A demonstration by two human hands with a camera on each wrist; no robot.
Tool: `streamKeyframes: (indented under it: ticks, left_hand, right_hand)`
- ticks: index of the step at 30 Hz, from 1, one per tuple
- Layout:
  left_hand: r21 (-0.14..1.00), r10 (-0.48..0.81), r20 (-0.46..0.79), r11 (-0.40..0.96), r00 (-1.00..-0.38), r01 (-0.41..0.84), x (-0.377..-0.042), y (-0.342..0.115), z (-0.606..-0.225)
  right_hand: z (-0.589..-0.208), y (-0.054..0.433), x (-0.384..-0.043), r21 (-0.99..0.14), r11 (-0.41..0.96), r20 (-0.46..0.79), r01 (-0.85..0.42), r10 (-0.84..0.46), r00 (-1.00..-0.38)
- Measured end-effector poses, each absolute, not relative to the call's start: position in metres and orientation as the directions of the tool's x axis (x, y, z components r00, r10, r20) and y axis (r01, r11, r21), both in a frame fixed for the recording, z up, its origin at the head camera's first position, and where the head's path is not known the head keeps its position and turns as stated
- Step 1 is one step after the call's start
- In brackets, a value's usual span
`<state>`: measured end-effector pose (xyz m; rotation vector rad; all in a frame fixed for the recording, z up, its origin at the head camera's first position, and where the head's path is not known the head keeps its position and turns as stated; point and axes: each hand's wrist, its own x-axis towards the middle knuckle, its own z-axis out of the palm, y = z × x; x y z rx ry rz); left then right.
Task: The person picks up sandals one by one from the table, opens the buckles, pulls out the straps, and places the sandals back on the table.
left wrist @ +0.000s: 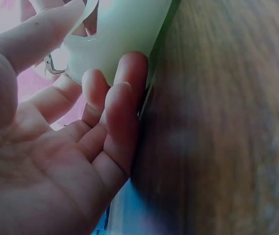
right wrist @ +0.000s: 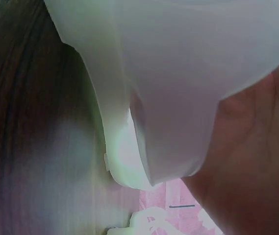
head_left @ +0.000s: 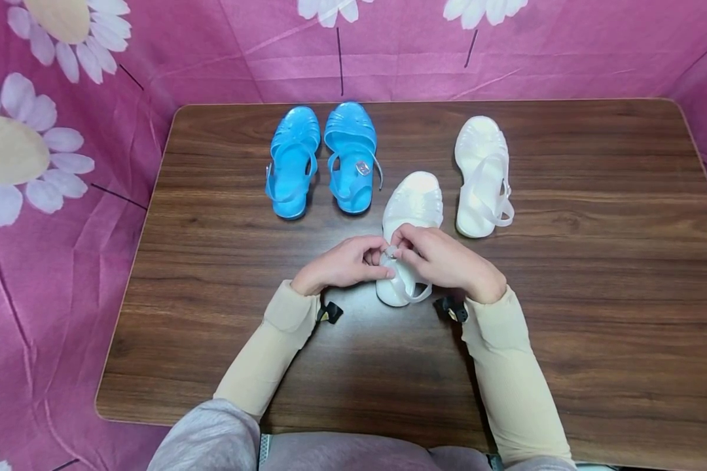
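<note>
A white jelly sandal (head_left: 414,199) lies sole down near the middle of the table, toe pointing away from me. Both hands meet over its ankle strap, at a small metal buckle (head_left: 391,252). My left hand (head_left: 347,261) holds the strap at the buckle from the left. In the left wrist view its thumb lies along the strap and curled fingers rest against the sandal's side (left wrist: 124,29). From the right, my right hand (head_left: 450,258) pinches the strap by the buckle. The white sandal (right wrist: 168,58) hides those fingertips in the right wrist view.
A second white sandal (head_left: 482,176) stands to the right, farther back. Two blue sandals, one on the left (head_left: 294,163) and one beside it (head_left: 351,157), are at the back left. Pink flowered cloth (head_left: 400,65) hangs around the brown wooden table (head_left: 595,294).
</note>
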<state>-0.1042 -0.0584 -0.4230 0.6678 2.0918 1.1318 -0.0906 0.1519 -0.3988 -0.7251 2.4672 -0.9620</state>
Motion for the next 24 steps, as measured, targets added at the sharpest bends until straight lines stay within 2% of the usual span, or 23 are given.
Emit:
streamKeyframes:
  ticks: [10,20,24]
  left_hand:
    - [0.864,0.705,-0.293,0.485,-0.646,0.138,-0.1053,-0.0592,-0.4245]
    - [0.862,0.7,-0.329,0.496,-0.634,0.101,-0.1067,-0.0597,-0.4245]
    - [0.86,0.703,-0.334,0.5,-0.628,0.102,-0.1072,-0.0598,-0.4242]
  right_hand:
    - [-0.3974,0.1519,-0.0904,-0.727,0.612,-0.159,-0.313,-0.592,-0.79]
    - [-0.3944,0.1503,-0.0901,-0.717,0.61,-0.127,-0.339,-0.592,-0.796]
    - [-0.3945,0.1492,-0.0897,-0.72,0.618,-0.156,-0.315,-0.587,-0.794]
